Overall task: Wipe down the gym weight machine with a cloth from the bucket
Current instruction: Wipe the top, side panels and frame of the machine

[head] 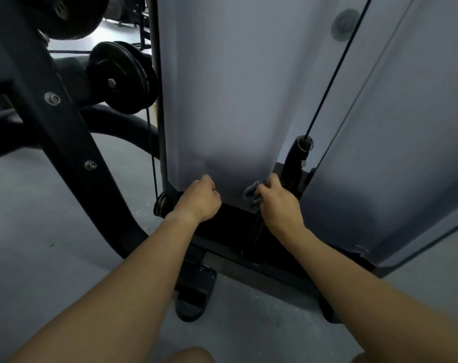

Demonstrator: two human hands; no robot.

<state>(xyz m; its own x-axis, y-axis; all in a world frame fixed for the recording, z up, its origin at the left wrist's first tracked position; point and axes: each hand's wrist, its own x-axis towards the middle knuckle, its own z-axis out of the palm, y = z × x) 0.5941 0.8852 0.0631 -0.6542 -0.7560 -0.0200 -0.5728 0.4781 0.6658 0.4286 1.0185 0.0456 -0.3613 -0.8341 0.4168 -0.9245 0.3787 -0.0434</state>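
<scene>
Currently my right hand (277, 203) pinches a small grey cloth (252, 195), bunched between thumb and curled fingers and pressed to the bottom right corner of the machine's grey shroud panel (222, 100). I read this as wiping the panel's lowest strip. The cloth is bunched small, probably to fit the narrow corner. My left hand (200, 200) is curled at the same bottom edge, further left. I can't tell whether it hooks the lip or just braces there holding nothing; likely it steadies a low reach. Under both hands the dark weight stack (258, 226) sits recessed below the panel edge. Just right of the cloth a black post (294, 163) with a ring takes the cable (324, 93) running up, in the slot between this panel and a second grey panel (392, 153). It's tight there, with my knuckles near the post. Left of the panel a side cable (150, 153) drops to a small pulley (161, 204) close to my left wrist, with the black frame (65, 142) and a big pulley (122, 77) beyond. Open room is up the flat panel face and sideways along its lip; downward it ends at the base bar (249, 260). A black sandal (194, 292) rests on the floor (39, 218) by the base. Bucket not in view.
</scene>
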